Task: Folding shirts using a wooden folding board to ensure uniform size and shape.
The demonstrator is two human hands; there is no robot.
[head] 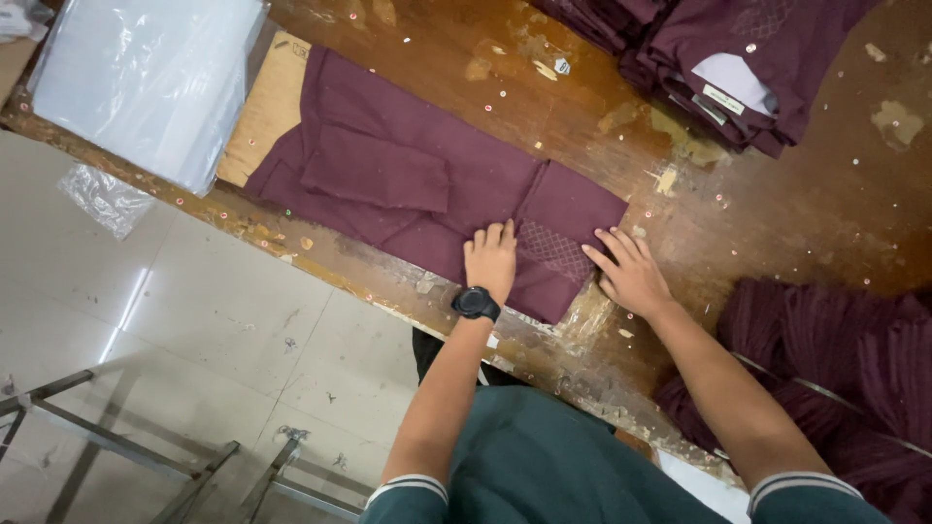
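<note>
A maroon shirt (408, 180) lies folded lengthwise on a worn wooden table (777, 223), one sleeve folded across its back. My left hand (491, 260), with a black watch on the wrist, presses flat on the shirt near its stitched panel (555, 249). My right hand (631, 274) rests flat at the shirt's right edge, fingers spread, partly on the wood. Neither hand grips anything.
A stack of folded maroon shirts (718, 58) sits at the table's far right. A pile of clear plastic bags (146, 78) and a cardboard sheet (267, 107) lie at the left. Loose maroon garments (835, 359) hang at right. Tiled floor and a metal frame (116, 442) are below.
</note>
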